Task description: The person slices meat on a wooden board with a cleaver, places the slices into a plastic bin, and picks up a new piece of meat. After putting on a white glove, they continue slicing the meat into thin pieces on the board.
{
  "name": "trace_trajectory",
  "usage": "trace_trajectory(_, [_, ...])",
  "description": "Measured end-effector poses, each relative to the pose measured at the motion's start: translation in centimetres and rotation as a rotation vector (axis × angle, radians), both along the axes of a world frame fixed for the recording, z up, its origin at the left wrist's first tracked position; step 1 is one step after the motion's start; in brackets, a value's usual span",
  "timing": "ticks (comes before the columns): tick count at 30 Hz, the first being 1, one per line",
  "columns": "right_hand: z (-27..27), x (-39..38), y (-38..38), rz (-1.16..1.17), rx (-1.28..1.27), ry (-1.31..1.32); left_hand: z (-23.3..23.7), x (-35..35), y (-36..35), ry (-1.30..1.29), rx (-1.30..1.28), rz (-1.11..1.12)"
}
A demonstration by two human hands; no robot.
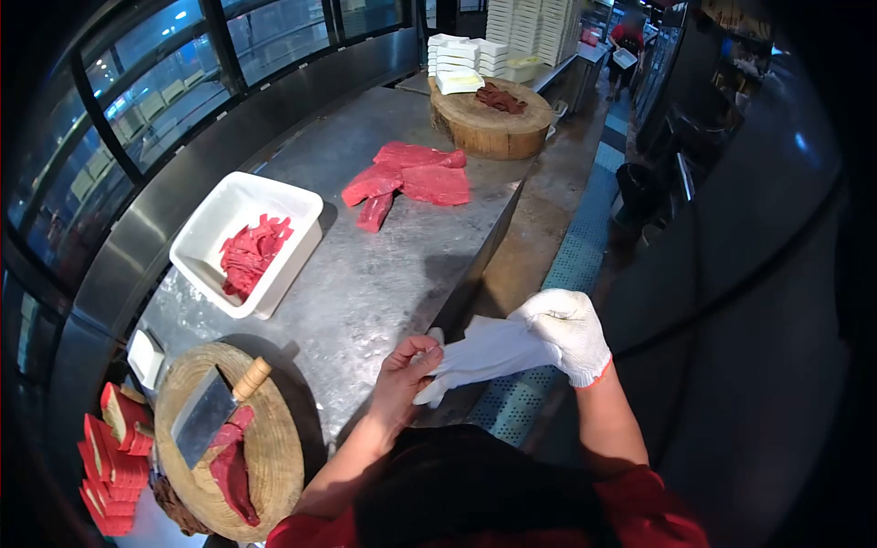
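Note:
My right hand (568,336) wears a white knit work glove with an orange-edged cuff. Its fingers are closed on one end of a limp white glove (493,352). At the other end, my bare left hand (404,373) pinches the same glove near its fingers, so it is stretched between both hands above the table's front edge. To the left, a cleaver (206,418) with a wooden handle lies on a round chopping block (279,457), beside a strip of raw red meat (234,468).
On the metal table (365,283) stand a white tub (297,265) of cut meat, large raw meat pieces (411,178) and a second chopping block (498,137). White trays (530,32) are stacked behind. Red packets (114,466) sit lower left. A person (627,50) stands far down the aisle.

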State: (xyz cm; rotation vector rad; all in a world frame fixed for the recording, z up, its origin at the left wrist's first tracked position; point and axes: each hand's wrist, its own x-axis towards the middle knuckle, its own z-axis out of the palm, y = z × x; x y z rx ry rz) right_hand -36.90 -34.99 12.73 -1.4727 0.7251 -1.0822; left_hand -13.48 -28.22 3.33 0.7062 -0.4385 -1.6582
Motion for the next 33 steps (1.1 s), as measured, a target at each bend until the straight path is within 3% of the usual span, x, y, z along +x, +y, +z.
trace_trajectory(1, [0.3, -0.3, 0.1, -0.004, -0.002, 0.013, -1.3, -0.1, -0.3, -0.226, 0.07, 0.072])
trace_trajectory(3, [1.7, 0.3, 0.6, -0.071, 0.288, 0.071, -1.1, -1.0, -0.7, -0.648, 0.17, 0.266])
trace_trajectory(4, [0.0, 1.0, 0.2, -0.093, 0.19, -0.014, -1.5, -1.1, -0.8, -0.637, 0.036, 0.31])
trace_trajectory(6, [1.2, 2.1, 1.1, -0.048, 0.363, -0.004, -0.1, -1.2, -0.9, -0.63, -0.1, 0.34])
trace_trajectory(8, [0.9, 3.0, 1.5, -0.006, 0.368, 0.105, 2.4, -2.0, -0.6, -0.679, -0.209, -0.052])
trace_trajectory(9, [0.4, 3.6, 1.7, -0.013, 0.327, 0.156, 3.7, -2.9, -0.5, -0.678, -0.21, -0.055])
trace_trajectory(11, [0.1, 4.4, 2.4, -0.031, 0.406, 0.135, 5.4, -4.3, -0.6, -0.358, -0.196, -0.129])
trace_trajectory(13, [0.2, 4.8, 3.3, -0.097, 0.503, 0.015, 5.2, -4.3, -0.7, -0.394, -0.222, -0.15])
trace_trajectory(15, [0.1, 4.7, 3.2, -0.112, 0.496, 0.064, 5.3, -4.3, -0.8, -0.425, -0.214, -0.116])
trace_trajectory(18, [0.4, 4.4, 3.5, -0.069, 0.379, 0.055, 4.5, -3.1, -1.3, -0.542, -0.177, -0.137])
trace_trajectory(24, [-1.2, 3.7, 3.5, -0.082, 0.319, 0.043, 5.4, -2.2, -1.4, -0.509, -0.093, -0.176])
trace_trajectory(27, [-2.0, 3.4, 3.3, -0.042, 0.41, -0.001, 5.1, -2.1, -1.1, -0.486, -0.099, -0.2])
trace_trajectory(33, [-1.6, 3.7, 3.5, -0.194, 0.363, 0.164, 4.9, -2.4, -0.5, -0.612, -0.179, -0.261])
